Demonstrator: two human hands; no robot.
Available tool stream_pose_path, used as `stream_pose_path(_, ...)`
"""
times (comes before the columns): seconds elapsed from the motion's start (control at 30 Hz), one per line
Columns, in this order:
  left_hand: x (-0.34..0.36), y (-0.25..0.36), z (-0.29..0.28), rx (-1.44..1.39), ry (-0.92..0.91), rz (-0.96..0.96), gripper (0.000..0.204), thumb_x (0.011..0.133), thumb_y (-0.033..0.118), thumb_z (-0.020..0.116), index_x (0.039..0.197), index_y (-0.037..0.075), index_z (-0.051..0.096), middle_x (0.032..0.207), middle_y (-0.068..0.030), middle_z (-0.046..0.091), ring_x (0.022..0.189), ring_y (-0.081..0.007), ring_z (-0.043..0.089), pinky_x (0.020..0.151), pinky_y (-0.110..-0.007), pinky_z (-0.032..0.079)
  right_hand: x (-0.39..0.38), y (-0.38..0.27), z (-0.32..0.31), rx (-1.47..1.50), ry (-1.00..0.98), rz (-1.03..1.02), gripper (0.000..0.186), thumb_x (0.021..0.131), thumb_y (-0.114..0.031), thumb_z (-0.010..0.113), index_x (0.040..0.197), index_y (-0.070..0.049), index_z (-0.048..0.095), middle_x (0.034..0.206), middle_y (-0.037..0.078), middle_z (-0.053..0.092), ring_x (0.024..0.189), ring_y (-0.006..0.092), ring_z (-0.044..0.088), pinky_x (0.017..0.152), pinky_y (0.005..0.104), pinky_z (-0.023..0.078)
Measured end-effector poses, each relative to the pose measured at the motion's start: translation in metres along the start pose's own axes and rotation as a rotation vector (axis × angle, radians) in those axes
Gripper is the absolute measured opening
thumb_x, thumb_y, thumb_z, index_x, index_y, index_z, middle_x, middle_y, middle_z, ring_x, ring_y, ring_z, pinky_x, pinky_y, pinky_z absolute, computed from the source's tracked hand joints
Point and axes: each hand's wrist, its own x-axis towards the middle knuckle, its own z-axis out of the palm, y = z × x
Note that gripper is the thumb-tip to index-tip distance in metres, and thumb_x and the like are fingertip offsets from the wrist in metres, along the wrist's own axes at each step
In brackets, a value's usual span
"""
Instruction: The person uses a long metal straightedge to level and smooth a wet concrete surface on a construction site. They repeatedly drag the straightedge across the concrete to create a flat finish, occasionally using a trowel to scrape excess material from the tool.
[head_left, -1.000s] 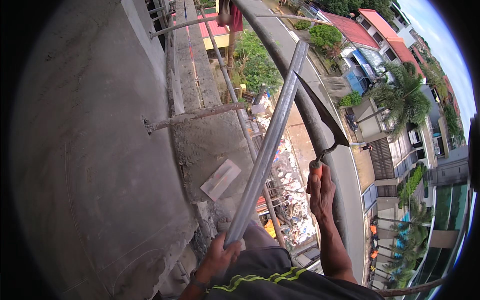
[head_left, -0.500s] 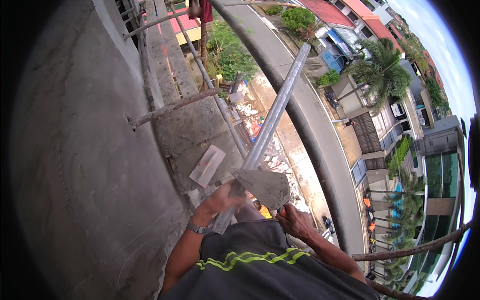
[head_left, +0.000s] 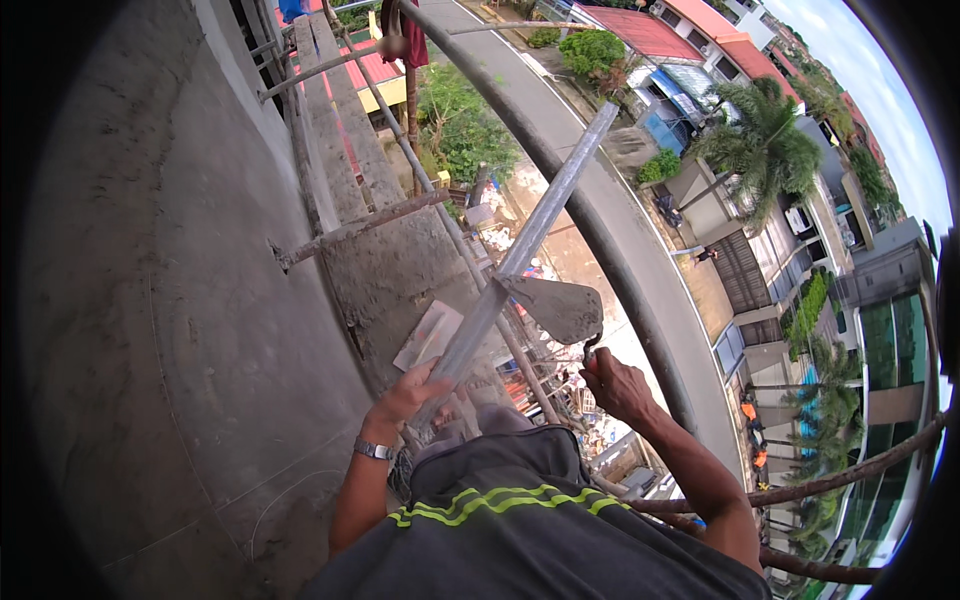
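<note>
My left hand [head_left: 402, 394] is wrapped round the lower part of a long grey metal straightedge [head_left: 545, 225], which slants up and away to the right. A watch is on that wrist. The right hand [head_left: 620, 386] grips a trowel by its handle. Mortar smears the grey trowel blade [head_left: 556, 308], whose tip touches or nearly touches the straightedge's side. Beyond my left hand a flat rectangular plastering float [head_left: 428, 336] lies on the platform, partly hidden behind the straightedge.
A grey plastered wall [head_left: 230, 340] rises at my left. Mortar-stained planks [head_left: 385, 255] form the platform, crossed by a rusty pipe [head_left: 370, 222]. A thick curved scaffold rail [head_left: 610, 245] runs along the right side. Far below are rubble, a road [head_left: 650, 290] and houses.
My right hand and the trowel have moved forward and slightly right, along the straightedge. The left hand, blurred before, has shifted slightly left and now shows clearly on the straightedge.
</note>
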Motion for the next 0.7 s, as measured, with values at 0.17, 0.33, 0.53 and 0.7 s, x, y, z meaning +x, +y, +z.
stream_pose_path(0.17,0.000,0.011,-0.019,0.072,0.022,-0.021,0.044,0.097,0.025,0.056,0.132,0.002,0.042,0.092,-0.0105,0.062,0.061,-0.0118,0.053,0.049,-0.026,0.047,0.026,-0.008,-0.007,0.032,0.033,0.015,0.030,0.095,-0.028,0.054,0.096,0.000,0.043,0.075,0.024,0.061,0.071,0.0430,0.061,0.061,0.0512,0.046)
stream_pose_path(0.33,-0.001,0.018,-0.030,0.104,0.032,-0.029,0.045,0.098,0.033,0.053,0.130,0.003,0.043,0.089,-0.0108,0.063,0.059,-0.0117,0.055,0.049,-0.026,0.048,0.039,-0.001,-0.016,0.086,0.107,0.062,0.028,0.097,-0.028,0.051,0.096,-0.001,0.042,0.072,0.023,0.060,0.070,0.0434,0.062,0.060,0.0521,0.045)
stream_pose_path(0.53,-0.003,0.024,-0.037,0.092,0.051,-0.049,0.045,0.101,0.038,0.045,0.126,0.001,0.044,0.090,-0.0120,0.064,0.060,-0.0126,0.058,0.049,-0.027,0.050,-0.004,-0.031,-0.019,-0.063,-0.241,-0.114,0.031,0.095,-0.030,0.052,0.096,-0.001,0.042,0.072,0.023,0.061,0.070,0.0433,0.061,0.060,0.0517,0.045)
stream_pose_path(0.7,-0.003,0.026,-0.031,0.096,0.084,-0.056,0.061,0.097,0.057,0.035,0.124,0.003,0.047,0.084,-0.0117,0.064,0.058,-0.0128,0.058,0.048,-0.028,0.050,0.006,-0.020,-0.014,0.025,-0.053,0.025,0.031,0.094,-0.030,0.054,0.096,-0.001,0.042,0.074,0.023,0.062,0.067,0.0429,0.062,0.058,0.0494,0.047)
